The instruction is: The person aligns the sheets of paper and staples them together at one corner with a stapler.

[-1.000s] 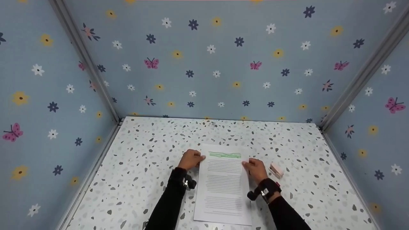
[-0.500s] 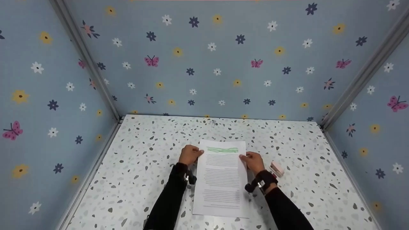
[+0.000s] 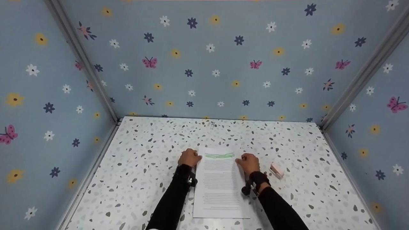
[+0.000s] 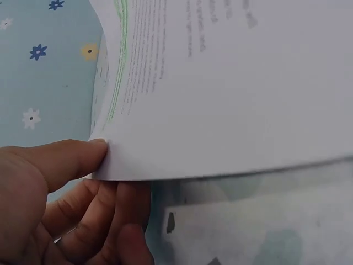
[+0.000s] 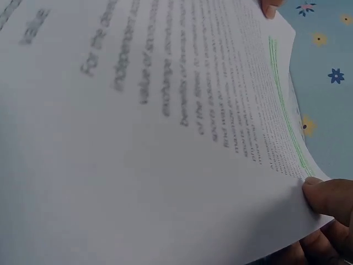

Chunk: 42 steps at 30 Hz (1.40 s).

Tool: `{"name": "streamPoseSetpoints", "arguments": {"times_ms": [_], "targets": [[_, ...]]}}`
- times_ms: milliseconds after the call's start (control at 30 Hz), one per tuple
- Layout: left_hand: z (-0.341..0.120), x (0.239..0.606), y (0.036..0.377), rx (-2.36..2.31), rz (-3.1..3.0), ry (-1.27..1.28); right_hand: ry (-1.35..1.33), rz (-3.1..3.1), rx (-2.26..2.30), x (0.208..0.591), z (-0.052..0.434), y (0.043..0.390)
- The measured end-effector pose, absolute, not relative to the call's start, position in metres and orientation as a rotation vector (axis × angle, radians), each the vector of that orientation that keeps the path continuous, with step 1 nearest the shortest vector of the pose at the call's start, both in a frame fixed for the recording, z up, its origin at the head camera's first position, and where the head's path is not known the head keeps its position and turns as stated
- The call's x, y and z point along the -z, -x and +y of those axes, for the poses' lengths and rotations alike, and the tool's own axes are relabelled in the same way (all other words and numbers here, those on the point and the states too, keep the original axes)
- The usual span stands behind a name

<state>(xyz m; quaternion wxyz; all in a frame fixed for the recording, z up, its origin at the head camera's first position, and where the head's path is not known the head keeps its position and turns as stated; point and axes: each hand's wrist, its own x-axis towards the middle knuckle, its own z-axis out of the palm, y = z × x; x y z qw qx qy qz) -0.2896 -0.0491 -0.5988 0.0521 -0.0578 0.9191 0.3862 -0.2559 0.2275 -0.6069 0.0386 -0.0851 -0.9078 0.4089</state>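
Blue walls (image 3: 223,64) printed with flowers and butterflies close me in on three sides, and metal strips run up the corners. Below them lies the speckled white counter (image 3: 143,153), scattered with grey flecks.

On the counter in front of me sits a stack of paper (image 3: 220,185), printed with lines of text and marked with green highlighting near its far end. Its near end lies flat on the counter, while the far end is lifted between my hands, so the sheets curve upward.

My left hand (image 3: 189,157) pinches the far left corner of the stack: my thumb (image 4: 66,160) lies on top of the sheets and my fingers curl beneath them. My right hand (image 3: 248,163) pinches the far right corner in the same way, thumb (image 5: 328,196) on top at the edge, fingers tucked under. Dark sleeves cover both arms, and each wrist wears a strap with a small camera.

Just to the right of my right hand, apart from the paper, a small pink stapler (image 3: 276,170) rests on the counter.
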Motion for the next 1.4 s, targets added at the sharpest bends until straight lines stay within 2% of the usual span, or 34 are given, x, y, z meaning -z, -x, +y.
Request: {"name": "streamPoseSetpoints", "arguments": {"times_ms": [1200,1400], "targets": [[-0.050,0.610,0.287,-1.065,2.872,0.218,0.409,-2.967,-1.097,0.613,0.226,0.262],[-0.051,0.604,0.284,-1.076,2.872,0.186,0.339,-2.953,-1.069,0.611,0.225,0.261]]}}
